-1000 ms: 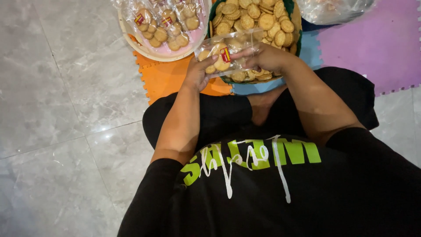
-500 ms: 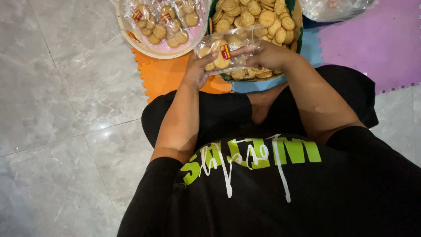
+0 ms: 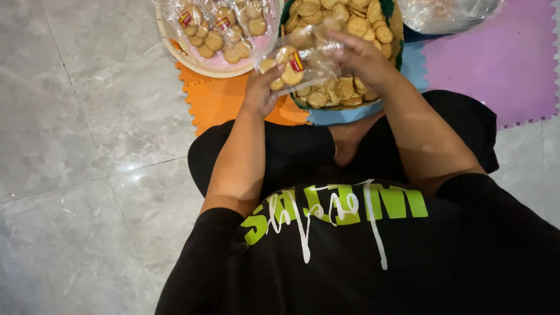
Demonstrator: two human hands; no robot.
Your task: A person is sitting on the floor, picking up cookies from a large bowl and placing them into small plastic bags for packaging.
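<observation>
The top edge cuts off the green biscuit basket (image 3: 389, 23), the pink tray (image 3: 175, 44) and a crumpled plastic bag (image 3: 449, 13).

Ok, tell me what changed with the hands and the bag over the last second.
The right hand moved up along the clear biscuit bag, toward its open end over the green basket. The left hand kept its grip on the bag's lower end. The tray of filled bags and floor mats stayed put.

Clear plastic bag (image 3: 297, 58) of round golden biscuits (small red label), held tilted above green biscuit basket (image 3: 386, 11)
</observation>
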